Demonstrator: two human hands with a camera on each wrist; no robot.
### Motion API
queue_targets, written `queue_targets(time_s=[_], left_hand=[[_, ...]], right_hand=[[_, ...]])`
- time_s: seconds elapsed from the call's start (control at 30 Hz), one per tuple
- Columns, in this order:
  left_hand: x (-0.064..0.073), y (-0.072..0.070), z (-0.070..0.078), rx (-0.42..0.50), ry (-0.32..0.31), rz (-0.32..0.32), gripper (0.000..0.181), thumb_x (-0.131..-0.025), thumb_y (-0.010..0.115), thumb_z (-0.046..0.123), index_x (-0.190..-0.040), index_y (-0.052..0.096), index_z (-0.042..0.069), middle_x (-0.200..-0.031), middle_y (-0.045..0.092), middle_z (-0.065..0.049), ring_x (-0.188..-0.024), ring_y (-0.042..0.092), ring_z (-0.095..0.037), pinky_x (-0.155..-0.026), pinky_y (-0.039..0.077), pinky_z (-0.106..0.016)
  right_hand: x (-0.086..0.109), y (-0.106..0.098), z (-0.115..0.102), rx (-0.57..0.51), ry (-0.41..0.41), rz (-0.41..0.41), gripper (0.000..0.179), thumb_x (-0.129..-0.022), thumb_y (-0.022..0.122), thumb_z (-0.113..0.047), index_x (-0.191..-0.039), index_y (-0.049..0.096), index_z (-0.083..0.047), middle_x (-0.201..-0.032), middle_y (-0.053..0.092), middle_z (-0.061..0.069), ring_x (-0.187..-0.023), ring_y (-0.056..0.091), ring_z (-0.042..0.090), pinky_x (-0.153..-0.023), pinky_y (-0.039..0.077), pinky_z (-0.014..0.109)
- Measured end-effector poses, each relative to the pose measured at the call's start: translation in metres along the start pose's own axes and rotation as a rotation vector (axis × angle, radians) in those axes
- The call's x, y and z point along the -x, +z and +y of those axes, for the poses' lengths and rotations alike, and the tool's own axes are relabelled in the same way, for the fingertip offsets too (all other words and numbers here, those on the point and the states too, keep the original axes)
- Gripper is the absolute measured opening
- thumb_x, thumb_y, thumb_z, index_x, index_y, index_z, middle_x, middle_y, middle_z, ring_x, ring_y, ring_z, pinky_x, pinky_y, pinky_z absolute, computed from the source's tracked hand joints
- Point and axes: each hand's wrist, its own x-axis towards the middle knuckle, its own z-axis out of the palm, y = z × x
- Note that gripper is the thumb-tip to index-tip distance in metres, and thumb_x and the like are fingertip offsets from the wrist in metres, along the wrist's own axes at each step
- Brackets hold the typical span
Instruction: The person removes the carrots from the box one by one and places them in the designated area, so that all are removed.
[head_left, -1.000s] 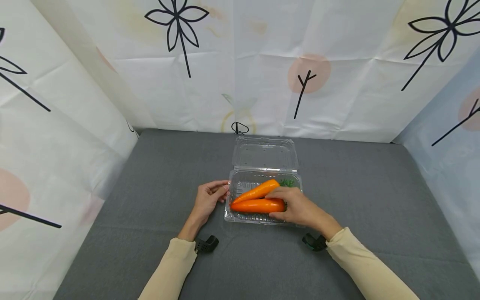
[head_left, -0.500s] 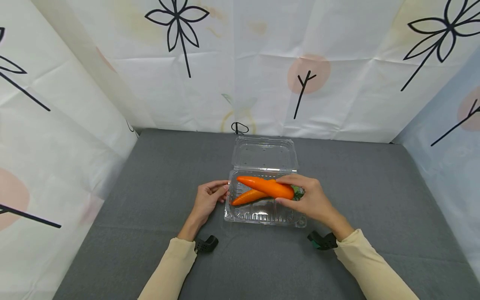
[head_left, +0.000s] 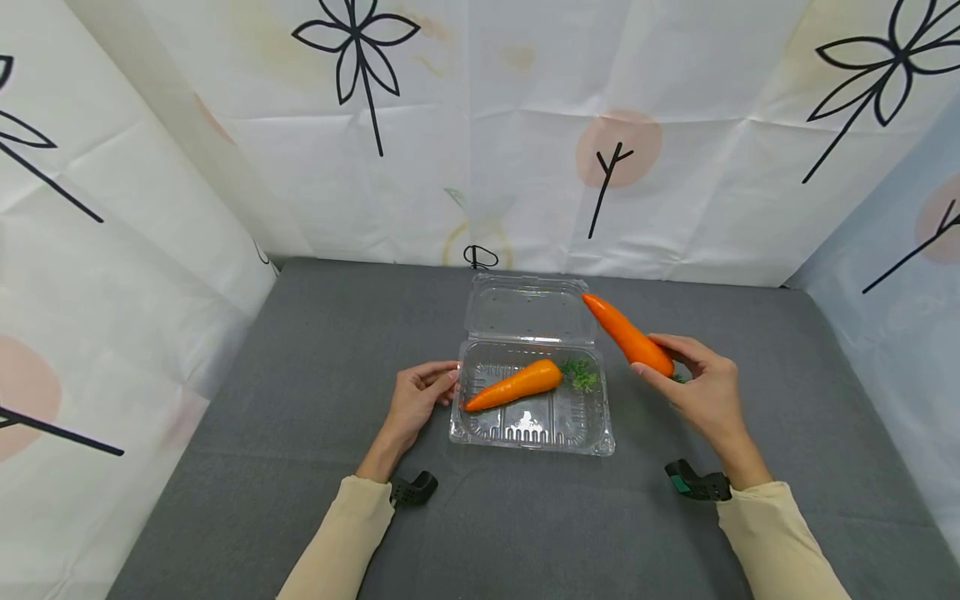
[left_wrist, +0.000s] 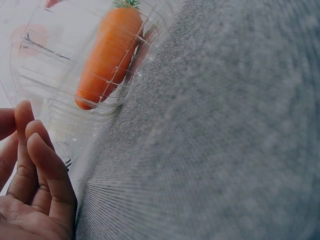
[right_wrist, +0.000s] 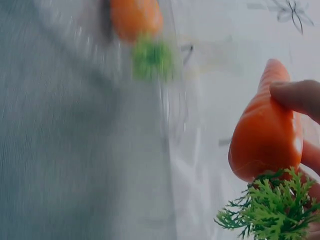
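Note:
My right hand [head_left: 701, 387] grips an orange carrot [head_left: 628, 335] near its thick end, to the right of a clear plastic clamshell container [head_left: 487, 435]. The carrot's tip points up and left. Its green leafy top [right_wrist: 272, 207] shows below the fingers in the right wrist view. A second carrot [head_left: 517, 386] lies aslant inside the container, its green top [head_left: 580, 375] toward the right wall. At the container's left rim, my left hand [head_left: 417, 402] pinches the edge between thumb and fingers [left_wrist: 45, 155].
The container's hinged lid [head_left: 531, 308] lies back, raised toward the rear. Grey cloth [head_left: 337, 333] covers the table. Patterned white curtains [head_left: 525, 183] close off the back and both sides.
My right hand has lifted the carrot out of the container and carried it right, with its tip swinging upward. The other carrot stays inside, and my left hand has not moved.

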Motion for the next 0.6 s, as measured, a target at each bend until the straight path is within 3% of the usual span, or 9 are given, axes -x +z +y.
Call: queue_targets(time_s=[0.13,0.27,0.6], left_hand=[[0.000,0.001,0.000,0.001,0.002,0.002,0.022,-0.098,0.066,0.003,-0.115,0.071,-0.009,-0.080,0.069,-0.006,-0.066,0.062,-0.013,-0.059,0.053,-0.022],[0.001,0.001,0.000,0.006,0.000,0.003,0.021,-0.098,0.066,0.001,-0.115,0.071,-0.009,-0.080,0.069,-0.006,-0.065,0.061,-0.013,-0.058,0.053,-0.022],[0.000,0.000,0.000,0.005,-0.009,0.009,0.021,-0.097,0.065,0.000,-0.115,0.070,-0.010,-0.079,0.069,-0.004,-0.065,0.061,-0.012,-0.059,0.053,-0.022]], right_hand=[[0.004,-0.017,0.010,0.062,0.101,0.107,0.047,-0.075,0.086,0.008,-0.120,0.072,0.003,-0.109,0.069,-0.003,-0.097,0.061,-0.001,-0.089,0.046,0.009],[0.010,-0.032,0.020,0.110,0.224,0.200,0.045,-0.078,0.087,0.000,-0.121,0.073,0.001,-0.102,0.065,-0.022,-0.093,0.061,-0.006,-0.080,0.046,0.007],[0.020,-0.062,0.045,0.214,0.499,0.333,0.050,-0.084,0.085,-0.021,-0.127,0.070,0.000,-0.106,0.066,-0.011,-0.086,0.056,-0.013,-0.073,0.046,0.005]])
